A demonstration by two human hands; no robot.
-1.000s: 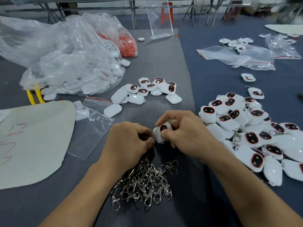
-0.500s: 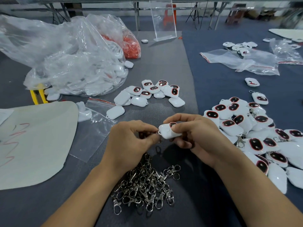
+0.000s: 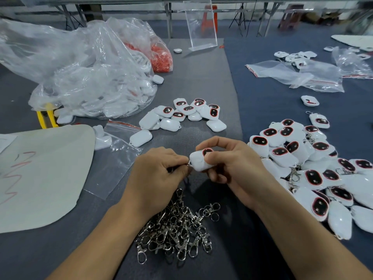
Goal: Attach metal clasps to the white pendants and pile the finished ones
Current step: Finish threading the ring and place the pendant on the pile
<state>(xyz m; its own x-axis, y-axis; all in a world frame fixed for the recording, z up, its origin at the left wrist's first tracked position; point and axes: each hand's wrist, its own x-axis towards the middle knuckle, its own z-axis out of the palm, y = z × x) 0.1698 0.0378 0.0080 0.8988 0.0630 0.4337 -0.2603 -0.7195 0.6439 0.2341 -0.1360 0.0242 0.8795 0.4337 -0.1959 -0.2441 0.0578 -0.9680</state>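
Probably clasp (image 3: pixel 189 163), pendant (image 3: pixel 198 161) in hands (image 3: pixel 157 170) (image 3: pixel 232 161), scribble (image 3: pixel 18 172) illegible

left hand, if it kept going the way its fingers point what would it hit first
The pendant held by the right hand. The left hand points right, fingers at the pendant's end, pinching what looks like a clasp.

Left of the grip and beyond it, we see a large crumpled clear plastic bag (image 3: pixel 66 57) heaped on the grey mat (image 3: pixel 201 77), a smaller bag of red pieces (image 3: pixel 161 59) behind it and a yellow-handled tool (image 3: pixel 45 118) poking out at its near edge. Closer in on the left, a pale sheet with red scribbles (image 3: pixel 46 174) lies just beside a small zip bag (image 3: pixel 119 154). Straight beyond the grip stands a clear acrylic stand (image 3: pixel 201 25); beyond to the right, flat zip bags (image 3: pixel 292 75) lie on blue cloth (image 3: pixel 262 102).
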